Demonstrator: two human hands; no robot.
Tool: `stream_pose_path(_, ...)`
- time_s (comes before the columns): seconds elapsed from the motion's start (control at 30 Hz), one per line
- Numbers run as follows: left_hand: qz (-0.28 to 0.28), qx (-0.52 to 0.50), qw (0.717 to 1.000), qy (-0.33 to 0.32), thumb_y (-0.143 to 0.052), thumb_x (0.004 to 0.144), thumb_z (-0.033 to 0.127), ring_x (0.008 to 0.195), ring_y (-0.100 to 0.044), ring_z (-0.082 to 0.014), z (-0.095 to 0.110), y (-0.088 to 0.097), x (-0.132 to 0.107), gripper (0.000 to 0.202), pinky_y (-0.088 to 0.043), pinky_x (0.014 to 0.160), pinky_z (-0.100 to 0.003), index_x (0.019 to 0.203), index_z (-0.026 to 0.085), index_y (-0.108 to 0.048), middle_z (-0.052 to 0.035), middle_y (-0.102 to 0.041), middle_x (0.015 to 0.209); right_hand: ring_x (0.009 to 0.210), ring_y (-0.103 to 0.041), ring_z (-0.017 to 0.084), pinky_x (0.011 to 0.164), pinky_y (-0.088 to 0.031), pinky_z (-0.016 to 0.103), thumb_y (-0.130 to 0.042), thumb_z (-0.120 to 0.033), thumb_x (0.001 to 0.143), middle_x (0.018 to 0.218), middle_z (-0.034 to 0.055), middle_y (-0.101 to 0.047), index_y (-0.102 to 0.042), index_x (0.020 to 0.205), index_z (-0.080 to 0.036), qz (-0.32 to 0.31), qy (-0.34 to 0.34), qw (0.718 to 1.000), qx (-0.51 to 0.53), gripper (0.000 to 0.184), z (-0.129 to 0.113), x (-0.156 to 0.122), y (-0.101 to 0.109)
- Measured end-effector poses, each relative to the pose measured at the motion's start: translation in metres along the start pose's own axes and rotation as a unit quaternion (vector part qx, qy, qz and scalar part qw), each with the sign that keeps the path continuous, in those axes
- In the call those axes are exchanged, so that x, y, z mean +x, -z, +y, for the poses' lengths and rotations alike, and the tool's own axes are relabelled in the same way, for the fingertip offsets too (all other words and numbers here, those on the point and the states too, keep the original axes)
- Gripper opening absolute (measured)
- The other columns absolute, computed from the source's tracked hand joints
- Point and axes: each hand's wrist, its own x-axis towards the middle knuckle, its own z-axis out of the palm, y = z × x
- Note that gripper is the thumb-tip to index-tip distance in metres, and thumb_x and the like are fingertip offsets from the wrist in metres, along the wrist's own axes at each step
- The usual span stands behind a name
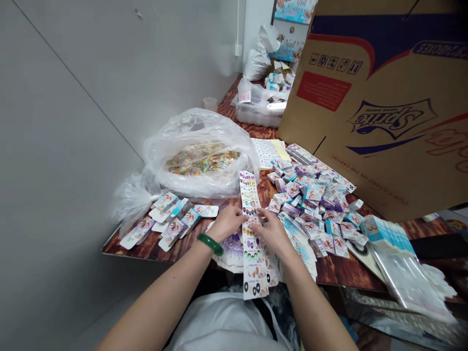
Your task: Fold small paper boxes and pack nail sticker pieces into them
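A long white sticker strip (pixel 250 195) printed with rows of coloured nail shapes lies lengthways on the wooden table (pixel 146 248) and hangs over its near edge. My left hand (pixel 227 223), with a green bangle on the wrist, pinches the strip's left edge about halfway along. My right hand (pixel 269 229) pinches the right edge opposite. More strips (pixel 234 253) lie stacked under my hands. Right of my right hand spreads a heap of small purple and teal boxes (pixel 314 200).
A clear plastic bag of glittery pieces (pixel 199 156) sits at the back left. Flat unfolded cartons (pixel 171 219) lie left of my hands. A big cardboard carton (pixel 383 97) leans at the right. Clear packets (pixel 405 273) lie at the right edge, a plastic tub (pixel 256 109) farther back.
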Motion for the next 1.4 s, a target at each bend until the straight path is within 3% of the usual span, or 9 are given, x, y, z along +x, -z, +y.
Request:
stream_pose_path(0.33,0.035,-0.057,0.997,-0.047,-0.054,0.076,0.045,0.045,-0.049,-0.0121,0.000,0.015,-0.015,0.035,-0.036,0.047,-0.023,0.063,0.015,-0.065,0.0013,-0.055,0.049,0.060,-0.052,0.013,0.059,-0.041,0.026,-0.063,-0.025,0.068,0.066,-0.0047,-0.053,-0.052,0.119,-0.016,0.005,-0.008,0.992,0.128,0.053,-0.004,0.004,-0.004)
stream_pose_path(0.6,0.096,-0.029,0.992,-0.073,-0.055,0.077,0.045,0.048,-0.048,-0.0135,-0.001,0.014,-0.017,0.036,-0.031,0.049,-0.024,0.056,0.016,-0.060,0.0012,-0.054,0.047,0.048,-0.044,0.010,0.051,-0.035,0.024,-0.070,-0.029,0.058,0.057,-0.0092,-0.048,-0.053,0.110,-0.012,0.006,-0.078,0.940,0.332,0.057,-0.011,0.013,0.001)
stream_pose_path(0.77,0.123,-0.038,0.987,-0.100,-0.053,0.079,0.043,0.054,-0.045,-0.0131,-0.005,0.017,-0.017,0.034,-0.030,0.052,-0.023,0.057,0.017,-0.054,0.0023,-0.050,0.052,0.055,-0.050,0.014,0.054,-0.039,0.026,-0.064,-0.030,0.065,0.062,-0.0044,-0.053,-0.055,0.109,-0.013,0.060,-0.055,0.970,0.227,0.048,-0.004,0.011,0.001)
stream_pose_path(0.87,0.105,-0.064,0.987,-0.108,-0.049,0.081,0.044,0.054,-0.044,-0.0122,-0.005,0.019,-0.019,0.033,-0.032,0.052,-0.022,0.063,0.017,-0.054,0.0032,-0.048,0.054,0.085,-0.057,0.022,0.070,-0.045,0.033,-0.060,-0.030,0.073,0.094,0.0085,-0.062,-0.059,0.109,-0.016,0.155,0.033,0.985,0.075,0.040,-0.009,0.006,0.000)
stream_pose_path(0.93,0.075,-0.095,0.986,-0.119,-0.048,0.082,0.044,0.054,-0.044,-0.0116,0.000,0.021,-0.022,0.032,-0.033,0.052,-0.022,0.066,0.016,-0.056,0.0035,-0.048,0.056,0.092,-0.057,0.023,0.073,-0.046,0.034,-0.060,-0.032,0.075,0.104,0.0098,-0.062,-0.056,0.117,-0.019,0.131,0.074,0.987,0.058,0.044,-0.015,0.003,0.000)
stream_pose_path(1.03,0.038,-0.136,0.979,-0.144,-0.051,0.082,0.040,0.057,-0.045,-0.0113,0.013,0.024,-0.032,0.029,-0.035,0.054,-0.021,0.071,0.016,-0.060,0.0027,-0.052,0.060,0.083,-0.060,0.021,0.070,-0.048,0.032,-0.062,-0.033,0.077,0.099,0.0062,-0.065,-0.050,0.127,-0.023,0.048,0.100,0.988,0.107,0.053,-0.027,-0.001,0.000)
stream_pose_path(1.1,0.041,-0.139,0.976,-0.163,-0.054,0.082,0.038,0.060,-0.048,-0.0121,0.022,0.026,-0.041,0.025,-0.037,0.057,-0.022,0.075,0.016,-0.063,0.0013,-0.056,0.065,0.080,-0.060,0.019,0.070,-0.047,0.031,-0.061,-0.030,0.078,0.101,0.0058,-0.065,-0.056,0.120,-0.023,0.049,0.122,0.986,0.106,0.043,-0.035,-0.003,0.004)
stream_pose_path(1.3,0.161,-0.068,0.950,-0.257,-0.069,0.073,0.036,0.083,-0.055,-0.0177,0.040,0.036,-0.066,0.023,-0.042,0.077,-0.026,0.088,0.019,-0.063,-0.0036,-0.061,0.087,0.066,-0.052,0.015,0.061,-0.041,0.027,-0.064,-0.027,0.078,0.069,0.0006,-0.055,-0.072,0.079,-0.021,0.075,0.200,0.971,0.104,0.009,-0.059,-0.012,0.033)
stream_pose_path(1.4,0.086,-0.049,0.961,-0.256,-0.069,0.073,0.035,0.091,-0.056,-0.0203,0.042,0.042,-0.071,0.030,-0.042,0.084,-0.029,0.098,0.020,-0.064,-0.0047,-0.063,0.096,0.063,-0.050,0.014,0.059,-0.041,0.027,-0.065,-0.032,0.077,0.065,-0.0003,-0.053,-0.068,0.071,-0.020,0.055,0.162,0.969,0.175,0.014,-0.065,-0.010,0.046)
